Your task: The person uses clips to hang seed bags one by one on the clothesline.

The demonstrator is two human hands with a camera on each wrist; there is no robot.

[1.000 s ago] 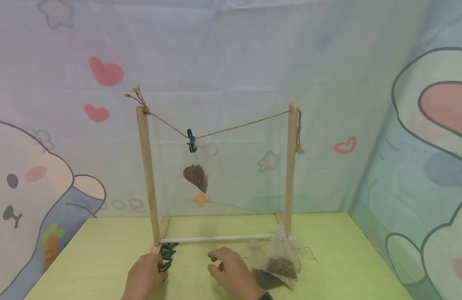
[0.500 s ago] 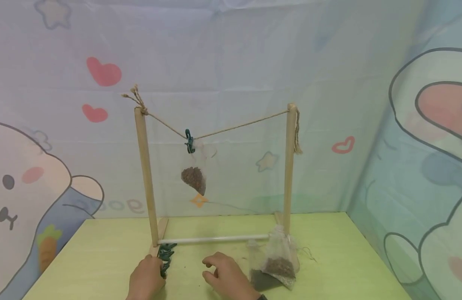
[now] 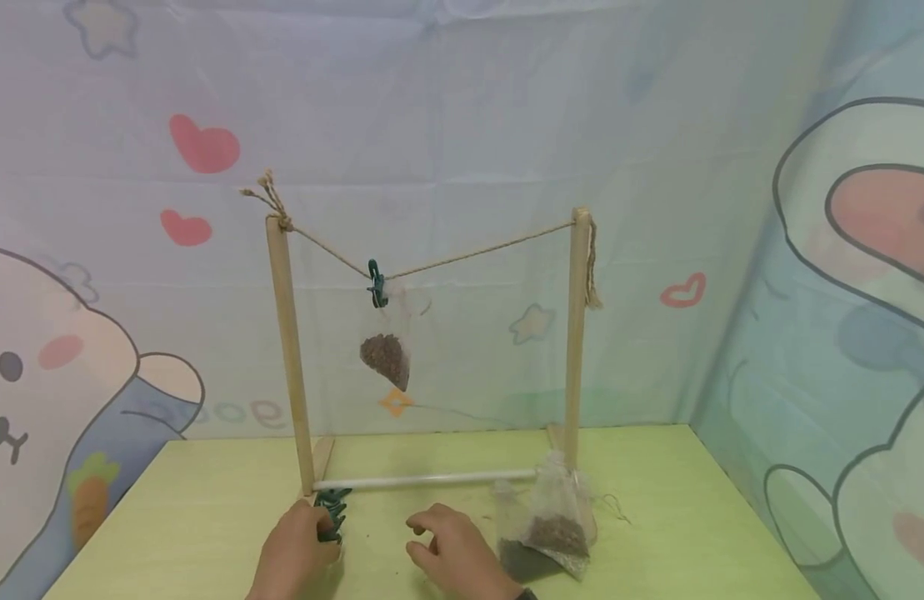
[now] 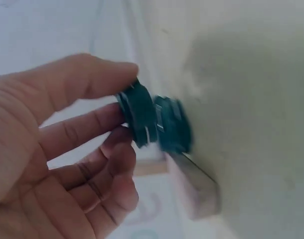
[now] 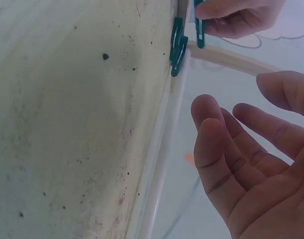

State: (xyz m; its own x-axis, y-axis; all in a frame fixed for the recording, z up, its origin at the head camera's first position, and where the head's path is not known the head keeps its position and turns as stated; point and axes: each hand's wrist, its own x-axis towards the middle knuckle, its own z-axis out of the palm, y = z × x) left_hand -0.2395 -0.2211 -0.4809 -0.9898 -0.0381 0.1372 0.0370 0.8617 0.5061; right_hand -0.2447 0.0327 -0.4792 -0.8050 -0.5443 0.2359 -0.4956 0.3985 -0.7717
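My left hand [image 3: 295, 543] pinches a dark green plastic clip [image 4: 139, 112] between thumb and fingers, low at the left post. Right behind that clip, more green clips [image 4: 175, 124] lie beside the post's wooden foot; the right wrist view shows them as a small bunch [image 5: 178, 47]. My right hand [image 3: 460, 550] hovers over the middle of the table with loosely curved fingers and holds nothing. Above, another green clip [image 3: 376, 285] fastens a sheer drawstring bag [image 3: 385, 360] with brown bits in it to a sagging rope [image 3: 480, 252].
Two wooden posts [image 3: 289, 350] with a white bar [image 3: 432, 480] between them carry the rope. By the right post's foot lie several sheer bags [image 3: 555, 533] with brown and dark contents. A printed cloth [image 3: 462, 125] covers the wall behind the yellow-green table [image 3: 656, 500].
My left hand has closed its thumb and fingers on a clip and drawn it slightly away from the others. My right hand has shifted a little to the left.
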